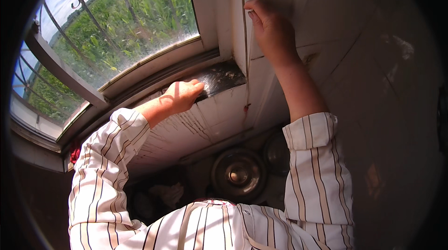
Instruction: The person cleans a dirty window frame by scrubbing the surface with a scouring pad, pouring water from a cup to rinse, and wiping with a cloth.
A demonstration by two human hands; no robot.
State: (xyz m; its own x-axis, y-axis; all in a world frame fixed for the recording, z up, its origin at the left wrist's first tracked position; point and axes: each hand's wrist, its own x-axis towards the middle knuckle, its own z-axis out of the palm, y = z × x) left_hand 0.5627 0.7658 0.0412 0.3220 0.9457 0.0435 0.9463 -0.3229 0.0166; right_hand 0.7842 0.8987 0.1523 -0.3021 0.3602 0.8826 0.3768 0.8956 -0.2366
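Note:
My left hand (183,93) rests at the front edge of the windowsill (224,77), with its fingers curled downwards. Whether it holds anything is hidden from me. The sill's surface beside it is dark, wet-looking and dotted with pale flakes. Higher up, my right hand (274,28) is at the tiled window reveal (239,36), its thumb and forefinger close together by a dark vertical seam. I cannot make out anything between those fingertips. Dark drip streaks run down the white wall tiles (185,124) under the sill.
A sliding window (133,22) with a pale frame and outside metal bars (84,1) is at the upper left. Below the sill are a round metal lid (238,176) and a second round vessel (278,153) in shadow. Red cloth-like material (75,152) lies by my left sleeve.

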